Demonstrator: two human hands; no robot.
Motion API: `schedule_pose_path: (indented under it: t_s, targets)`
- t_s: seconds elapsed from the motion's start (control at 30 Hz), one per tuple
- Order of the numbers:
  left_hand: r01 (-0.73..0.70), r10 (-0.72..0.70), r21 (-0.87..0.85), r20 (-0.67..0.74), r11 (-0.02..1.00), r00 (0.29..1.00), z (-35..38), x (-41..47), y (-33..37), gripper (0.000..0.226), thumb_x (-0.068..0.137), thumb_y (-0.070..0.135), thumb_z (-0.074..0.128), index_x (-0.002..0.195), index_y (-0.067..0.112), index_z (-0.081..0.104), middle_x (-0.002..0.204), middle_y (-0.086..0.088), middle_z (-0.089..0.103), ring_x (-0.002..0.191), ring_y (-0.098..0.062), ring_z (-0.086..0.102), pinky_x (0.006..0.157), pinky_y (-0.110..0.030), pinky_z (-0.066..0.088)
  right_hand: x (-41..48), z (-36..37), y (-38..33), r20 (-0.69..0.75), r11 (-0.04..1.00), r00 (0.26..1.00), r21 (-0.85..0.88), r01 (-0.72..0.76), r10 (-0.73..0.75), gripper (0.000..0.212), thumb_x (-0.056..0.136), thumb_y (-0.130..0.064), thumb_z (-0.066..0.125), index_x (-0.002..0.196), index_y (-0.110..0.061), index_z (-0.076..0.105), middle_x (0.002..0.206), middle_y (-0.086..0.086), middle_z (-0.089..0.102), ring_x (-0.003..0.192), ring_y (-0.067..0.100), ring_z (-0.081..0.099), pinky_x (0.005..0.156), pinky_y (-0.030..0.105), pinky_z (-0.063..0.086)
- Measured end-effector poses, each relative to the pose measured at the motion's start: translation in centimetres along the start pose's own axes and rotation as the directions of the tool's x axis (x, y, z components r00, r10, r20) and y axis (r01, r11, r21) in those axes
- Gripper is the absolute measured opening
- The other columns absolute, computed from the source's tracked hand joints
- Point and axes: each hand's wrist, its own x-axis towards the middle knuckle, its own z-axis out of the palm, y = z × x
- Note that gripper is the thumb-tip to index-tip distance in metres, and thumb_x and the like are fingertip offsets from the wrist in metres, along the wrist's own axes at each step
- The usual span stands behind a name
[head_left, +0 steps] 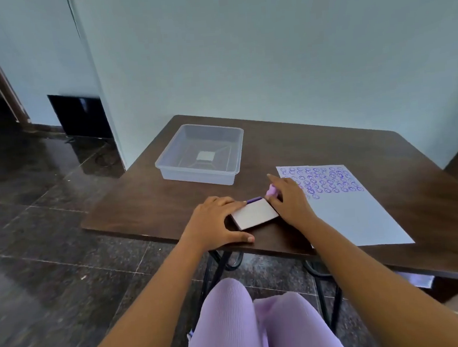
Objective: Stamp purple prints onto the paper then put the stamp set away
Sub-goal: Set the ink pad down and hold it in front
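Pale walls back a dark table [329,150] where a person sits with a paper [360,213] already crowded with purple prints along its far end, a clear tub [195,173] waiting beyond. The left hand [215,223] lies spread and flat, fingertips steadying the ink pad [253,214] near the table's front edge, while the right hand [289,196] closes its curled fingers on the small purple stamp [272,190] (index finger pointing out) just beside the pad. Both pieces look light and rigid, the pad best lifted by its short edges, the stamp by its knob.
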Motion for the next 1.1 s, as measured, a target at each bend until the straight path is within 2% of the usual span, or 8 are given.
schedule_pose_path:
  t_s: [0.07,0.17,0.27,0.43,0.6,0.7,0.9,1.1]
  targets:
    - [0.020,-0.020,-0.023,-0.033,1.000,0.999,0.3,0.1,-0.1,0.091,0.058,0.085,0.047,0.134,0.037,0.043,0.138,0.008,0.047,0.126,-0.016,0.036,0.100,-0.038,0.034,-0.3,0.0,-1.0,-0.080,0.996,0.994,0.048,-0.074,0.078,0.063,0.088,-0.029,0.058,0.144,-0.019,0.031,0.135,0.016,0.044,0.122,0.029,0.042,0.105,0.044,0.034]
    - [0.047,-0.051,-0.048,-0.083,0.998,0.995,0.6,0.5,-0.2,0.087,0.060,0.080,0.055,0.134,0.036,0.044,0.137,0.009,0.049,0.125,-0.016,0.037,0.100,-0.037,0.035,-1.8,0.3,-3.2,-0.201,0.982,0.969,0.149,-0.112,0.141,0.056,0.088,-0.031,0.058,0.138,-0.018,0.037,0.140,0.012,0.041,0.128,0.026,0.037,0.106,0.044,0.028]
    - [0.040,-0.046,-0.056,-0.103,0.998,0.994,0.8,0.6,-0.3,0.087,0.061,0.078,0.056,0.134,0.034,0.043,0.136,0.011,0.051,0.122,-0.016,0.039,0.098,-0.038,0.037,-3.7,1.9,-4.4,-0.101,0.988,0.983,0.056,-0.147,0.152,0.056,0.079,-0.047,0.064,0.126,-0.022,0.045,0.136,0.008,0.046,0.123,0.025,0.042,0.102,0.041,0.033]
    - [0.029,-0.035,-0.078,-0.080,0.997,0.996,0.6,0.1,-0.4,0.097,0.055,0.080,0.058,0.137,0.030,0.041,0.137,0.012,0.052,0.127,-0.014,0.036,0.103,-0.040,0.037,-4.3,2.8,-5.2,-0.027,0.977,0.984,-0.122,-0.176,0.174,0.080,0.061,-0.075,0.050,0.122,-0.023,0.049,0.139,0.007,0.047,0.116,0.029,0.051,0.094,0.042,0.042]
    - [0.083,-0.096,-0.121,-0.104,0.989,0.990,0.6,-0.7,-0.2,0.096,0.054,0.078,0.062,0.135,0.032,0.042,0.136,0.012,0.053,0.135,-0.014,0.031,0.105,-0.041,0.032,-4.6,2.1,-5.3,-0.027,0.971,0.996,-0.219,-0.092,0.088,0.068,0.068,-0.067,0.058,0.117,-0.020,0.054,0.133,0.008,0.052,0.106,0.027,0.053,0.076,0.031,0.038]
    - [0.115,-0.133,-0.146,-0.119,0.983,0.984,0.7,-1.4,0.0,0.094,0.054,0.078,0.062,0.134,0.034,0.043,0.136,0.013,0.052,0.135,-0.013,0.030,0.105,-0.041,0.034,-4.5,2.3,-5.3,-0.028,0.956,0.997,-0.285,-0.073,0.068,0.057,0.065,-0.068,0.054,0.098,-0.022,0.057,0.126,0.010,0.052,0.086,0.023,0.052,0.066,0.029,0.035]
    - [0.163,-0.172,-0.100,-0.086,0.981,0.981,0.6,-1.6,0.4,0.086,0.057,0.077,0.061,0.132,0.041,0.043,0.144,0.012,0.045,0.139,-0.019,0.026,0.114,-0.051,0.020,-4.8,2.1,-5.3,-0.011,0.927,0.997,-0.369,-0.069,0.070,0.066,0.066,-0.071,0.048,0.103,-0.018,0.058,0.149,0.013,0.030,0.094,0.033,0.057,0.070,0.033,0.038]
    - [0.197,-0.197,0.017,-0.039,0.980,0.980,0.5,-2.3,1.0,0.080,0.068,0.075,0.051,0.138,0.041,0.035,0.152,0.014,0.030,0.142,-0.016,0.020,0.113,-0.056,0.010,-6.1,1.5,-4.9,0.002,0.955,0.998,-0.291,-0.055,0.058,0.056,0.063,-0.069,0.047,0.089,-0.019,0.054,0.111,0.011,0.063,0.089,0.031,0.057,0.074,0.037,0.040]
